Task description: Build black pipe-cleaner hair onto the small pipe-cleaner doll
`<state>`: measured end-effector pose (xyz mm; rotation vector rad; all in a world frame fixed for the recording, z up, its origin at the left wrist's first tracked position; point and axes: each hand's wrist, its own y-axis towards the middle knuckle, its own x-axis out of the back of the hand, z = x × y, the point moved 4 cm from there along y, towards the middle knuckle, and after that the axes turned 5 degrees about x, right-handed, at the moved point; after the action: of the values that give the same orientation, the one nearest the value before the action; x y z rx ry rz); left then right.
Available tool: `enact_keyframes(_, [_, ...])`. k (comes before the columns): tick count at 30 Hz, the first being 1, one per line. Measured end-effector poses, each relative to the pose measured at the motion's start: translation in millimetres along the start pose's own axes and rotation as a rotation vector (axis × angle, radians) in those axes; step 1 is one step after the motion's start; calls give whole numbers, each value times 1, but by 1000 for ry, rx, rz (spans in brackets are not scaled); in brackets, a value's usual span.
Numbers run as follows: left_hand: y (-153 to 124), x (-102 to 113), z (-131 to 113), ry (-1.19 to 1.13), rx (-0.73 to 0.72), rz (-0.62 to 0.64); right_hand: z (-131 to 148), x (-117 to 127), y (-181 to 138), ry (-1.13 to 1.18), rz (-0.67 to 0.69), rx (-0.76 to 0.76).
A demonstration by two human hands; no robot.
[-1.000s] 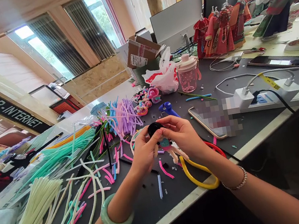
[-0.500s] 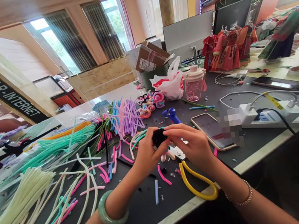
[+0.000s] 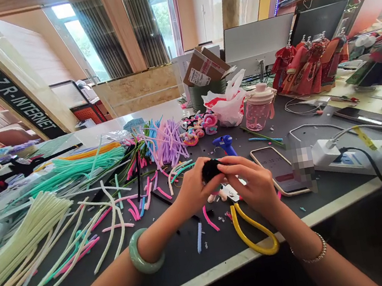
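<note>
A fuzzy black ball-like piece (image 3: pixel 211 172), seemingly of chenille stems, is pinched between both of my hands above the dark table. My left hand (image 3: pixel 194 189) wraps it from the left, with the thumb along its lower side. From the right, my right hand (image 3: pixel 252 179) presses its fingertips against the piece. Small cream-coloured parts (image 3: pixel 218 196) show just beneath my fingers; whether they join the black piece I cannot tell. Yellow-handled scissors (image 3: pixel 258 247) lie under my right hand, their metal part half hidden. Short pink, blue and black stem offcuts (image 3: pixel 209 220) are scattered nearby.
Bundles of cream (image 3: pixel 33 232) and teal stems (image 3: pixel 81 167) spread over the left side. A blue glue gun (image 3: pixel 225 144) lies beyond my hands. To the right are a phone (image 3: pixel 279 172) and a power strip (image 3: pixel 362 160) with cables. Behind stands a pink cup (image 3: pixel 259 111).
The view has shifted, so most things sit slightly farther right. More of the black piece shows between my hands, which keep hold of it.
</note>
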<state>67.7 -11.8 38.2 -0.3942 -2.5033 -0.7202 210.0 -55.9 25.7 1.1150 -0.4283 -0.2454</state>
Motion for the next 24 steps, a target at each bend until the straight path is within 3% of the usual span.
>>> enact_keyframes(5, [4, 4, 6, -53, 66, -1, -8, 18, 0, -55, -46, -250])
enact_keyframes(7, [6, 6, 9, -159, 80, -24, -10, 24, -2, -193, 152, -371])
enact_keyframes(11, [7, 7, 9, -431, 63, -47, -7, 32, -29, -461, 796, -504])
enact_keyframes(13, [6, 6, 4, -519, 54, -6, -2, 36, -46, -582, 929, -496])
enact_keyframes(19, [1, 7, -17, -589, -9, 41, 12, 27, -70, -804, 876, -454])
enact_keyframes(24, [-1, 7, -29, -801, 100, 86, 8, 20, -66, -859, 950, -568])
